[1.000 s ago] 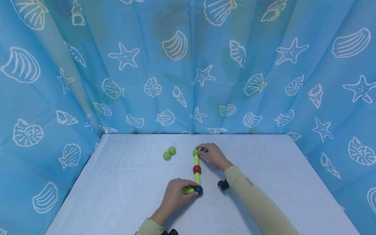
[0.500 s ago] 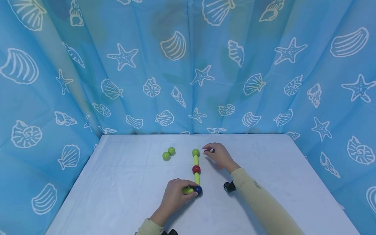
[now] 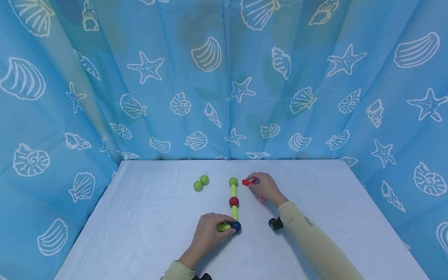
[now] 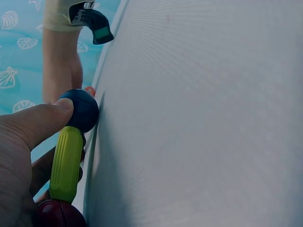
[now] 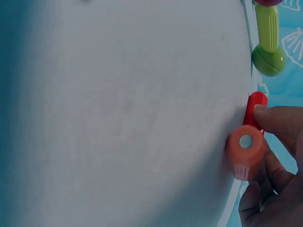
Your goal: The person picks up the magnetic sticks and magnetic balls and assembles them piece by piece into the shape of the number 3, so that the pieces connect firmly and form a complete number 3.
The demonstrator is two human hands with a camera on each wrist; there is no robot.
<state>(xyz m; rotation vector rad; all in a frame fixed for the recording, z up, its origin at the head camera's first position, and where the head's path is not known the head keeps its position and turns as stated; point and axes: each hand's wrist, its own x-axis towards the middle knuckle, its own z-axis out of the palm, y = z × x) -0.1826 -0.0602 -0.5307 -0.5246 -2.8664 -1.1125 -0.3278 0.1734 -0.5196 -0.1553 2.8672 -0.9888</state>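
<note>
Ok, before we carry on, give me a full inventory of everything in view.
Loose balls: two, green, left of the chain
Far-end ball: one, green, on the chain
Red balls: two, red, mid-chain and by the left hand
Blue ball: one, blue, chain's near corner
Chain rods: three, yellow-green, linking the chain's balls
Red rod: one, red, in the right hand
Other piece: one, orange-red, by that hand, unclear if held
Table: one, white-covered, under the pieces
Curtain: one, blue with white sea patterns, behind and alongside
Wrist devices: two, black, one per wrist
Sleeves: two, beige, on both forearms
Left hand: one, bare, gripping the blue ball
Right hand: one, bare, right of the far-end ball
</note>
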